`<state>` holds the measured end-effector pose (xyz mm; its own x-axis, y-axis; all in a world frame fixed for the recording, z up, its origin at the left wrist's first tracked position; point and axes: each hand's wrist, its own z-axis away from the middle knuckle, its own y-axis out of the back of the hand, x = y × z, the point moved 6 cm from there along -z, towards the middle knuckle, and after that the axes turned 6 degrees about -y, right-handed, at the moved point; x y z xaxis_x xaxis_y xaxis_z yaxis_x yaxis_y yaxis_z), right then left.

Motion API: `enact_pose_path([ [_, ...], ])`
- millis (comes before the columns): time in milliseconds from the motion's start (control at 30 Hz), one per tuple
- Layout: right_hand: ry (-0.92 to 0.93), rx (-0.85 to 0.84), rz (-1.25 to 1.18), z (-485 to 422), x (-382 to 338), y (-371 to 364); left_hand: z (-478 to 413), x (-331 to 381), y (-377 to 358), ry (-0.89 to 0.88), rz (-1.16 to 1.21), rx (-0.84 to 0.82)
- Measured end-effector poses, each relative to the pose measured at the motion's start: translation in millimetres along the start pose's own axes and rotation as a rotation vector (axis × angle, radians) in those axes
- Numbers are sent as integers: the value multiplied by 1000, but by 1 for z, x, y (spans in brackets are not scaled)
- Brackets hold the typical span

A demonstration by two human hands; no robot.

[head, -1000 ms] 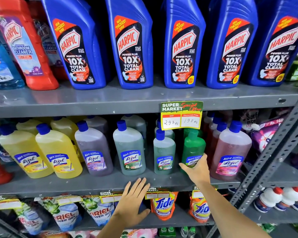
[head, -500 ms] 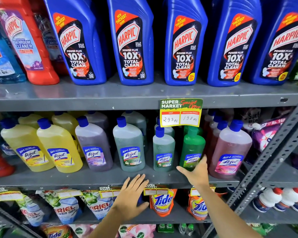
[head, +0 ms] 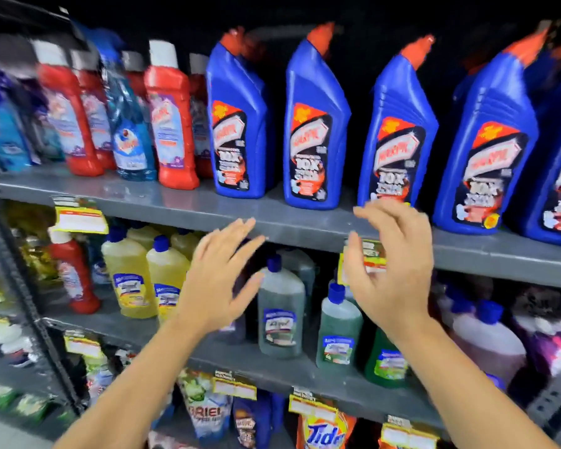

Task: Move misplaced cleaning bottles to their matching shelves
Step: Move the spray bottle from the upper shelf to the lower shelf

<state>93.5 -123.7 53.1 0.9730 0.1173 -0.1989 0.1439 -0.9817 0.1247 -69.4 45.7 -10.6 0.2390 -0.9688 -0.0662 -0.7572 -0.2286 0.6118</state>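
Observation:
The frame is blurred by motion. My left hand point(head: 219, 273) and my right hand point(head: 391, 264) are both raised in front of the grey upper shelf point(head: 305, 222), fingers spread, holding nothing. Blue Harpic bottles point(head: 318, 124) stand in a row on that shelf, with red bathroom cleaner bottles point(head: 172, 115) to their left. Among the red ones stands a clear blue bottle point(head: 130, 134). On the shelf below are yellow floor cleaner bottles point(head: 128, 280), grey-green ones point(head: 280, 315), a green one point(head: 386, 361), and a lone red bottle point(head: 73, 273) at the left end.
A yellow price tag point(head: 80, 218) hangs from the upper shelf edge at left, another one point(head: 371, 257) behind my right hand. Detergent pouches point(head: 324, 432) fill the lowest shelf. A grey metal upright point(head: 26, 286) divides this rack from the one at left.
Both hands have risen from the lower shelf edge to the level of the upper shelf. The view has swung up and left, showing the bottle tops and more of the left rack.

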Motion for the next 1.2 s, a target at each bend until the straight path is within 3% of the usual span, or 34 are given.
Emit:
enact_pose_path([
  [267,33,-318,-26,-47,-55,-127,27,-87,105,200,-239,-148],
  [433,42,-385,-78,-49,-121,-217,75,-176,164,350,-243,-176],
  [533,19,-407,-75,-50,-133,-246,86,-195,172,348,-247,-215],
  [667,-32,-447,-139,-62,-189,-323,115,-282,211,364,-298,-248],
  [800,-124,-468,-123,-75,-199,-373,110,-337,214,340,-298,-279],
  [1000,-227,-731,28,-59,-189,-422,102,-376,175,272,-213,-340],
  [1200,-240,-704,69,-63,-183,-435,104,-392,158,257,-207,-176],
])
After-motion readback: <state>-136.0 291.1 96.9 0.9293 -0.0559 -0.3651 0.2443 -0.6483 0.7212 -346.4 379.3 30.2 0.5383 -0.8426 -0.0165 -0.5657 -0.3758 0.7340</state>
